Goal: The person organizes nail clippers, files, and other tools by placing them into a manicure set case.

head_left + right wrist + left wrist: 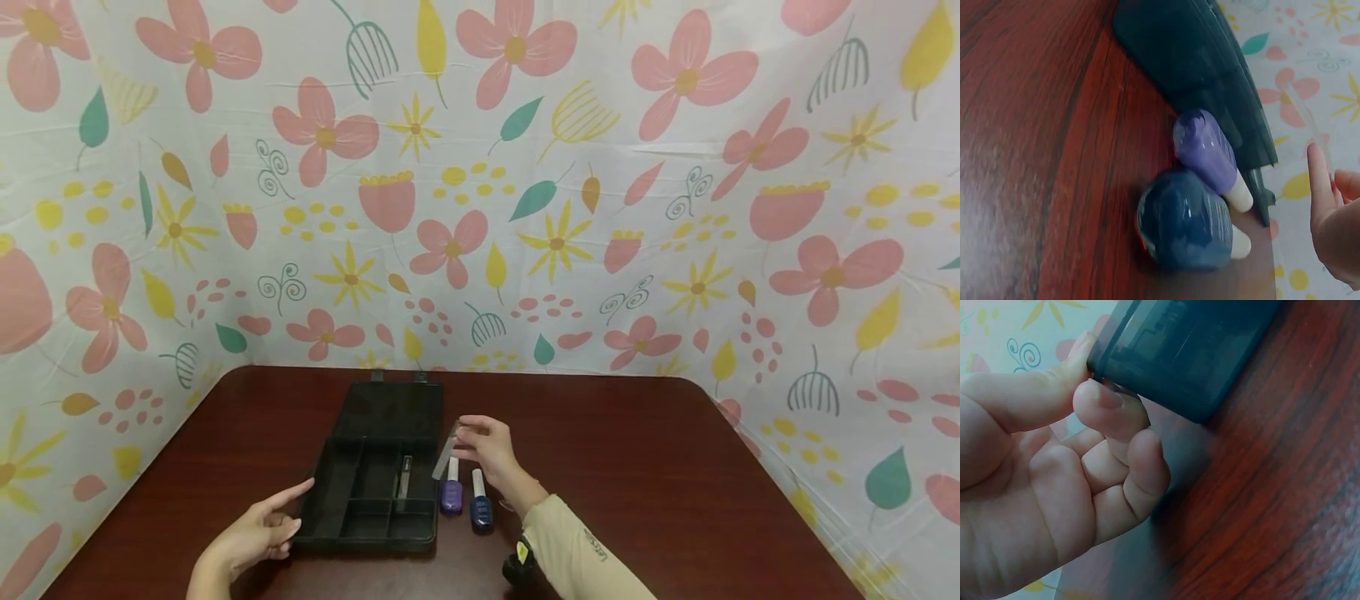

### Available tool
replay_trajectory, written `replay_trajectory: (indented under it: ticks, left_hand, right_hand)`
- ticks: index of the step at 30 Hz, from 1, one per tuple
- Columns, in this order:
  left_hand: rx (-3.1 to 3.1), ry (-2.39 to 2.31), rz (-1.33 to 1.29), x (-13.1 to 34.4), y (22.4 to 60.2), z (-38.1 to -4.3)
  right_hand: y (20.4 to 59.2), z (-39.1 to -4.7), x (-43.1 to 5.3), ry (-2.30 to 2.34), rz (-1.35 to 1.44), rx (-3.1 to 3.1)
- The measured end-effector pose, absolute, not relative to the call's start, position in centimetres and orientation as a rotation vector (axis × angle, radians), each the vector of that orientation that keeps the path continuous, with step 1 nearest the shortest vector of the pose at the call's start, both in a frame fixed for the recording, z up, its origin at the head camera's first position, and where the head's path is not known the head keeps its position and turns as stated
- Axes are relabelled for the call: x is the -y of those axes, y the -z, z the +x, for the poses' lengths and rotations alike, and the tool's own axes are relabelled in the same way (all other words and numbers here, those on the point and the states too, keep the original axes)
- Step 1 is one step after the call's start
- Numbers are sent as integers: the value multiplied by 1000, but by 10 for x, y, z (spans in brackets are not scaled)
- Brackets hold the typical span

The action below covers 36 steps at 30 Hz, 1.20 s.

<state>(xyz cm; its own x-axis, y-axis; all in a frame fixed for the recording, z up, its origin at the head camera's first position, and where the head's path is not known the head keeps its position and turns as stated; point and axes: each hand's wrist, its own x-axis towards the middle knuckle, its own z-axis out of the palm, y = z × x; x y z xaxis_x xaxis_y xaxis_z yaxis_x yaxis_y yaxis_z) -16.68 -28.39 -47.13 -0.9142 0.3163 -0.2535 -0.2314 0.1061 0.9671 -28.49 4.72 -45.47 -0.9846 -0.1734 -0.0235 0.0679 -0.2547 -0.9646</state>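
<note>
The left hand (253, 535) grips the near-left corner of the black case (365, 546). Only the head view shows the silver tool (405, 477) inside, left of the right hand (491, 452), whose fingers pinch a clear strip (445, 457) slanting down-left from them.

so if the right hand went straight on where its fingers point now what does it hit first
Most likely the open black box, at its right side, though the right hand may be high enough to pass over it; height is hard to judge here.

a flower-printed white sheet (480, 167) hangs behind a dark reddish-brown table (615, 467).
</note>
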Motion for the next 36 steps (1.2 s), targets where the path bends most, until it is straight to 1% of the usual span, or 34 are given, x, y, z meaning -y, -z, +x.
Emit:
replay_trajectory:
  ticks: [11, 24, 36]
  left_hand:
    - [-2003, -1853, 75, 284, 471, -166]
    - [-1996, -1862, 86, 284, 471, -167]
    - [-1979, -1862, 87, 284, 474, -167]
  right_hand:
    - [457, -282, -26, 2318, -247, -1915]
    - [461, -278, -16, 2233, -415, -2020]
    - [450, -264, -7, 2155, -509, -2098]
